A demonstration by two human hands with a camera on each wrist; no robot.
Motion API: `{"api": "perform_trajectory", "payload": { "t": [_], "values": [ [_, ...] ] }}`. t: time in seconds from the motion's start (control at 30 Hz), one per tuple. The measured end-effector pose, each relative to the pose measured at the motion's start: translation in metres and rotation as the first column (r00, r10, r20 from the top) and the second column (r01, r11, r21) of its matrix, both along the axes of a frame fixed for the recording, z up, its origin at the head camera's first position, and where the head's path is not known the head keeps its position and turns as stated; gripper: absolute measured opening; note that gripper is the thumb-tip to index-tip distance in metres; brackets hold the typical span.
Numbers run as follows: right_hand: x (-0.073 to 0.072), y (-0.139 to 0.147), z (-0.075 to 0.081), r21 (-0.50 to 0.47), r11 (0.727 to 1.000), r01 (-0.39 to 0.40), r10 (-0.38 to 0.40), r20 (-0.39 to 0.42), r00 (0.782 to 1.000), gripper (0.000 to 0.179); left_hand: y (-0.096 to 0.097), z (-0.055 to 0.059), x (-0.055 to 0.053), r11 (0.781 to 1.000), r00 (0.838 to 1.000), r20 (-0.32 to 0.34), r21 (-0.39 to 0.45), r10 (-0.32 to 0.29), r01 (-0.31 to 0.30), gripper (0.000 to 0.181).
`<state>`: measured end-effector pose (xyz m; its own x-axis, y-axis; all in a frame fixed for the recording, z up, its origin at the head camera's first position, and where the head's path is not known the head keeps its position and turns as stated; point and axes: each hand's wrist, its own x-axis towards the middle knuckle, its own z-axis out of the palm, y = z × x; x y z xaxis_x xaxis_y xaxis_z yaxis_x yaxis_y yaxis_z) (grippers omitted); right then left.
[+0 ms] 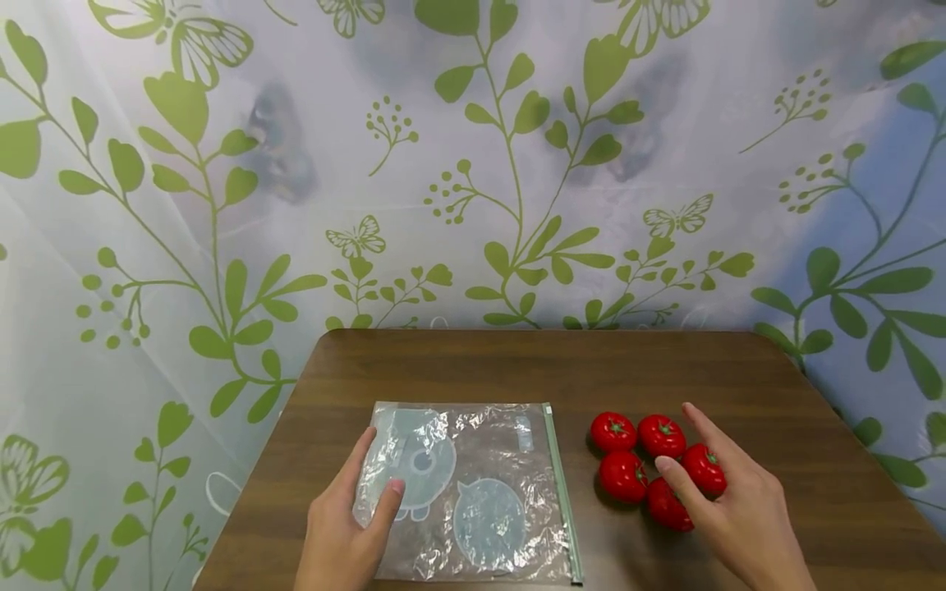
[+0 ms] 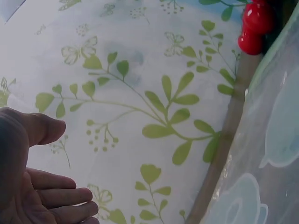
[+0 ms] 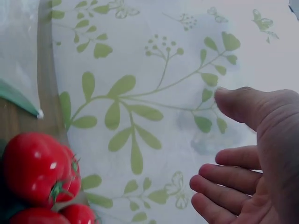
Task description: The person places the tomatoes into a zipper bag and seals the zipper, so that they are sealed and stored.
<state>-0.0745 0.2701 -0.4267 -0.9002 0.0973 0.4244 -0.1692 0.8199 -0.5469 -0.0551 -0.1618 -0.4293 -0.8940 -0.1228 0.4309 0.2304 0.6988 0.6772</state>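
A clear plastic zip bag (image 1: 480, 447) with pale blue cartoon prints lies flat, its green zip strip (image 1: 562, 501) on the right side. Just right of it, several shiny red tomatoes (image 1: 622, 478) with green stems sit in a close cluster. My left hand (image 1: 342, 521) hovers at the bag's left edge, thumb and fingers spread, holding nothing. Over the right side of the cluster, my right hand (image 1: 746, 505) covers part of the tomatoes in the head view. The right wrist view shows its fingers (image 3: 229, 186) extended, apart from the tomatoes (image 3: 35, 168).
Everything lies on a brown wood-grain table (image 1: 517, 361) with rounded far corners. Behind and around it hangs a pale curtain (image 1: 414, 246) printed with green leaves and butterflies, close to the table's far edge.
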Motion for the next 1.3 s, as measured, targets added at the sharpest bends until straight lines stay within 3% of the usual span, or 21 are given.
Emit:
{"api": "perform_trajectory", "payload": {
  "t": [0.2, 0.37, 0.5, 0.8, 1.03, 1.3],
  "values": [
    [-0.008, -0.01, 0.007, 0.028, 0.998, -0.054, 0.054, -0.003, 0.999, 0.087, 0.008, 0.007, 0.0, 1.0, 0.997, -0.078, -0.021, 0.012, -0.014, 0.073],
    [-0.016, -0.016, 0.011, 0.065, 0.988, -0.138, 0.137, 0.011, 0.99, 0.091, 0.014, 0.004, -0.004, 0.998, 0.986, -0.165, -0.062, -0.04, 0.03, 0.072],
    [-0.023, -0.019, 0.013, 0.139, 0.968, -0.209, 0.206, 0.036, 0.978, 0.091, 0.019, -0.001, -0.007, 0.992, 0.981, -0.176, -0.116, -0.075, 0.055, 0.074],
    [-0.04, -0.024, 0.014, 0.226, 0.924, -0.309, 0.281, 0.148, 0.948, 0.089, 0.023, -0.009, -0.011, 0.98, 0.989, -0.096, -0.176, -0.113, 0.095, 0.078],
    [-0.054, -0.025, 0.01, 0.265, 0.896, -0.356, 0.316, 0.181, 0.931, 0.086, 0.026, -0.016, -0.014, 0.976, 0.997, 0.029, -0.204, -0.078, 0.083, 0.081],
    [-0.076, -0.03, 0.002, 0.266, 0.87, -0.416, 0.361, 0.233, 0.903, 0.086, 0.026, -0.025, -0.018, 0.973, 0.988, 0.149, -0.214, -0.05, 0.082, 0.088]
  ]
}}
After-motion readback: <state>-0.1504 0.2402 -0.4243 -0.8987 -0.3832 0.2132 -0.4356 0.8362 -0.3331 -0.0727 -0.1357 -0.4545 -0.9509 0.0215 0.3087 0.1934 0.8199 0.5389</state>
